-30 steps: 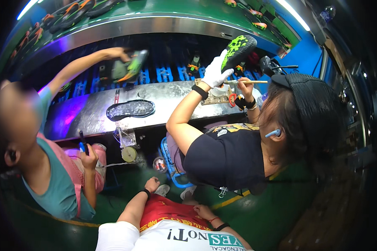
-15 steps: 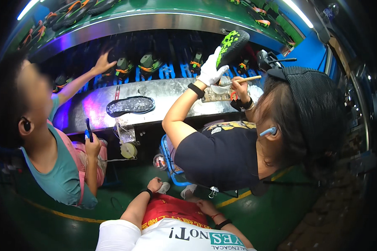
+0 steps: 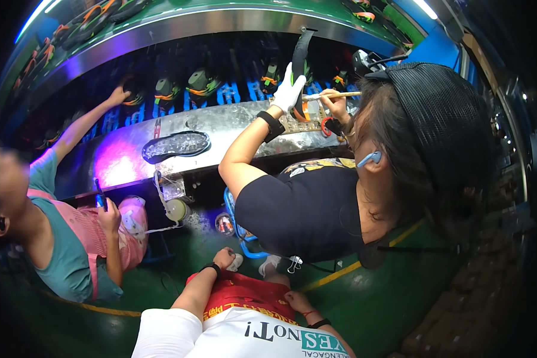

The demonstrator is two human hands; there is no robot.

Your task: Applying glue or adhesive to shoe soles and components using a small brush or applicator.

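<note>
My left hand (image 3: 224,258) rests at my left knee, beside the top edge of the red apron (image 3: 250,290) on my lap; its fingers look curled, with nothing seen in them. Against the apron's right side lies my right hand (image 3: 296,301), its fingers too small and turned away to read. At the bench ahead, a person in a dark shirt holds a black shoe sole (image 3: 304,51) in a white-gloved hand (image 3: 289,89) and a wooden-handled brush (image 3: 331,96) in the other. Another black sole (image 3: 176,146) lies on the metal bench, wet-looking inside.
A person in a pink apron (image 3: 74,224) sits at left, one arm reaching to shoes on a blue-racked line (image 3: 200,83). A metal-edged shelf (image 3: 221,25) with more shoes runs above. A blue stool (image 3: 235,221) and a round pale container (image 3: 176,210) stand near the bench.
The gloved hand has turned the sole from bottom-facing to edge-on, and the brush now meets its lower end. The left person leans further left, reaching. My hands keep their places.
</note>
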